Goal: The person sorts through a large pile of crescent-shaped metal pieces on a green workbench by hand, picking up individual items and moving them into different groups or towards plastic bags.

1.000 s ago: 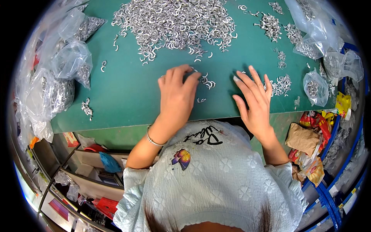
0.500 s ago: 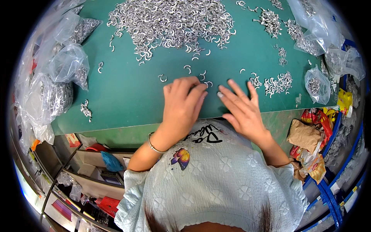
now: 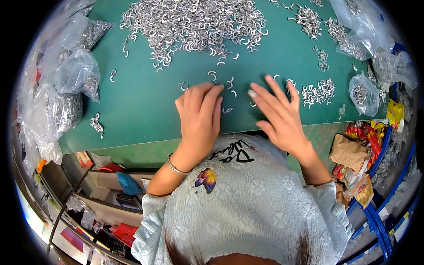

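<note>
Small silvery crescent-shaped metal pieces lie on the green tabletop (image 3: pixel 145 104), with a broad heap (image 3: pixel 194 28) of them at the far middle. My left hand (image 3: pixel 199 117) rests palm down near the table's front edge, fingers stretched and slightly bent. Its fingertips reach a few loose crescents, one of them a crescent piece (image 3: pixel 230 82) just to their right. Between the hands lies another loose piece (image 3: pixel 226 110). My right hand (image 3: pixel 282 117) is spread open over the table, with a crescent (image 3: pixel 253 104) beside its fingers and a small cluster (image 3: pixel 319 92) of crescents to its right.
Clear plastic bags (image 3: pixel 79 73) filled with metal pieces line the left edge. Several small piles (image 3: pixel 308 22) and an open bag (image 3: pixel 363 95) of pieces stand at the right. Below the table are a shelf (image 3: pixel 106 210) at left and crumpled packaging (image 3: pixel 349 150) at right.
My left hand has shifted left, uncovering loose crescents between the hands. My right hand has moved slightly right and farther from me, its fingers still spread.
</note>
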Demonstrator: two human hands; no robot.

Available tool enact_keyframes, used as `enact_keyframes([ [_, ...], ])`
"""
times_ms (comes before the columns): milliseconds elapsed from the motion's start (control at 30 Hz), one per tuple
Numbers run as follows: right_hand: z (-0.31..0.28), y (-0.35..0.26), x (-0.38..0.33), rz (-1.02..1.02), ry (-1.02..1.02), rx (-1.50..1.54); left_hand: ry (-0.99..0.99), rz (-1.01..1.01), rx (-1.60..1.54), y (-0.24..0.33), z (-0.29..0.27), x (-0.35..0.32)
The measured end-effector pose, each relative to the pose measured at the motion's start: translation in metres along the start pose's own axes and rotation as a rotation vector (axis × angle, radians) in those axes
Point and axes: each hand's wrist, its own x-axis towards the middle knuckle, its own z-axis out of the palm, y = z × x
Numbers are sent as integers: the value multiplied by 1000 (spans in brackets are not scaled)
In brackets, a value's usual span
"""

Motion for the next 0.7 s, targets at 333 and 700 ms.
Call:
enact_keyframes([
  [333,-4,2,-8,-20,-51,110,15,-1,-35,-9,-4,-6],
  [700,-4,6,5,-70,-76,-35,-24,-98,28,-4,-6,-12],
])
